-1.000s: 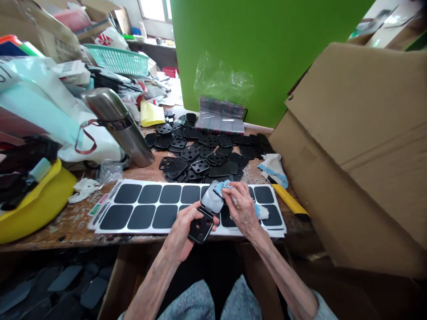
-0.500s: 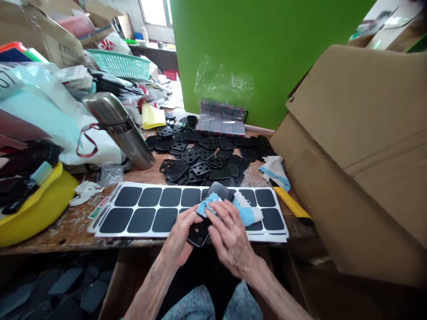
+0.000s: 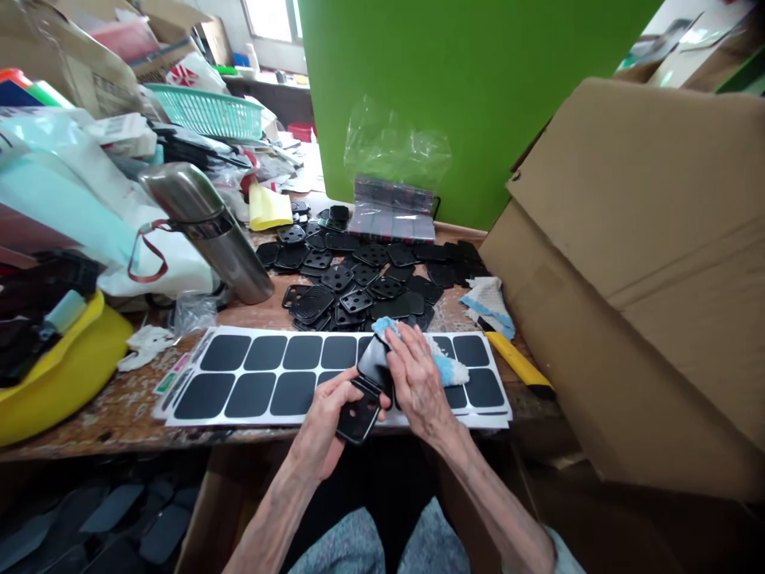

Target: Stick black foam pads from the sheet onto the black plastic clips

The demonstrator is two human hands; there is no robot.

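Low over the front edge of the table, my left hand (image 3: 324, 416) grips a black folding plate (image 3: 357, 421) between thumb and fingers. Its lower half has round holes; the upper half is smooth, shiny and tilted up. A blue and white cloth (image 3: 453, 371) is in my right hand (image 3: 420, 389), bunched under the fingers against the upper half's edge. Right-hand fingertips partly cover that half. Beneath both hands lies a stack of white sheets (image 3: 239, 371) bearing dark rounded-square stickers.
Behind the sheets spreads a pile of black plates (image 3: 364, 277). A steel flask (image 3: 224, 247) stands left, a yellow-handled cutter (image 3: 519, 363) and second cloth (image 3: 488, 303) lie right. A large cardboard box (image 3: 633, 271) bounds the right side; a green panel (image 3: 478, 104) rises behind.
My right hand has shifted up and right with the cloth, uncovering the plate's shiny upper half. My left hand keeps its grip on the plate. The whole view has shifted slightly.
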